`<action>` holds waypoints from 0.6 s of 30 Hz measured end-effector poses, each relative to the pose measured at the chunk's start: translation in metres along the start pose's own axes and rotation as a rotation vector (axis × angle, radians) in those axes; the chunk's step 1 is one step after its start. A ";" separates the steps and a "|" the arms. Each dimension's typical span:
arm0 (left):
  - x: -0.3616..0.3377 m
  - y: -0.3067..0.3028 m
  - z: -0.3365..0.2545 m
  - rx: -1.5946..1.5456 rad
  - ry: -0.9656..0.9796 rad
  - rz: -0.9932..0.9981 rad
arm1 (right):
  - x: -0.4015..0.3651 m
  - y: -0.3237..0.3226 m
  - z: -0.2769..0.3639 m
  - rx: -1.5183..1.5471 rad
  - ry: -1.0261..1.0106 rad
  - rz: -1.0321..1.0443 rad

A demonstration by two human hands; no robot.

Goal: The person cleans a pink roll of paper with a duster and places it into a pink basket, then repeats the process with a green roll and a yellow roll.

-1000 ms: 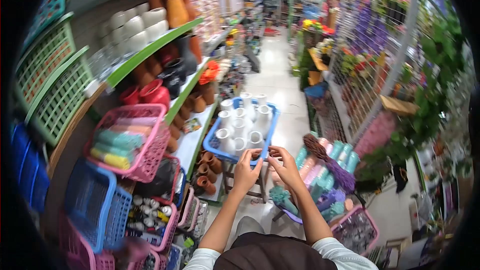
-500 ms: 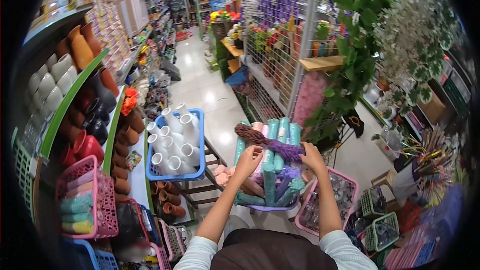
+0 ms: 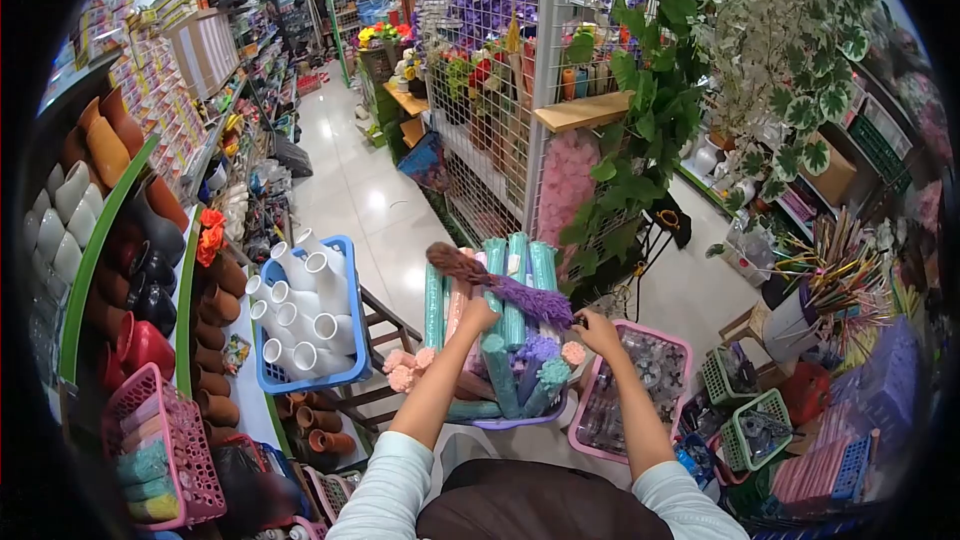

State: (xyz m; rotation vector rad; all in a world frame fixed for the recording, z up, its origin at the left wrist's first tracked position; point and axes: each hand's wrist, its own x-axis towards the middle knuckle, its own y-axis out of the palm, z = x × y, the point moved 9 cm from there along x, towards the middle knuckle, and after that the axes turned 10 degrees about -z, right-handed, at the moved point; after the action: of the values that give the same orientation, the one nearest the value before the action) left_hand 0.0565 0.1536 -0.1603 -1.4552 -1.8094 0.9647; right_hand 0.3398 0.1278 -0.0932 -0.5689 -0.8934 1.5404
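A long bundle of fuzzy stems, brown at one end and purple at the other, lies slantwise above a lilac basket. My left hand is closed at the middle of the bundle, its fingertips partly hidden. By the purple end, my right hand has its fingers pinched together around a small dark bit too small to name. Under the bundle, several plastic-wrapped rolls in mint, peach and lilac stand in the basket. Pale pink fuzzy clusters and a mint one stick out at its near side.
On my left, a blue basket of white vases rests on a dark wooden stand. A pink basket with clear-wrapped items sits at right. Shelves of clay pots line the left; a wire grid rack with flowers stands ahead beside the aisle.
The view has turned right, so most things sit further left. My left hand has moved up against the bundle's middle. My right hand is now just below the purple end.
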 end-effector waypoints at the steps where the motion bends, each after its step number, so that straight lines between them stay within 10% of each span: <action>1: 0.001 0.003 0.000 0.024 0.019 0.015 | -0.004 -0.003 -0.003 0.009 0.016 -0.035; 9: 0.012 0.005 0.013 -0.059 -0.043 -0.001 | -0.028 -0.026 -0.043 0.120 0.164 -0.182; 18: 0.012 -0.061 -0.021 -1.059 0.033 -0.155 | -0.027 -0.042 -0.052 0.430 0.059 -0.337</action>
State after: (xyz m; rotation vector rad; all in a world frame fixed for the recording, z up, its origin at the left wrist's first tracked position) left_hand 0.0396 0.1611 -0.0975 -1.8067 -2.5001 -0.1948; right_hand 0.4104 0.1124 -0.0937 -0.1418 -0.5531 1.3440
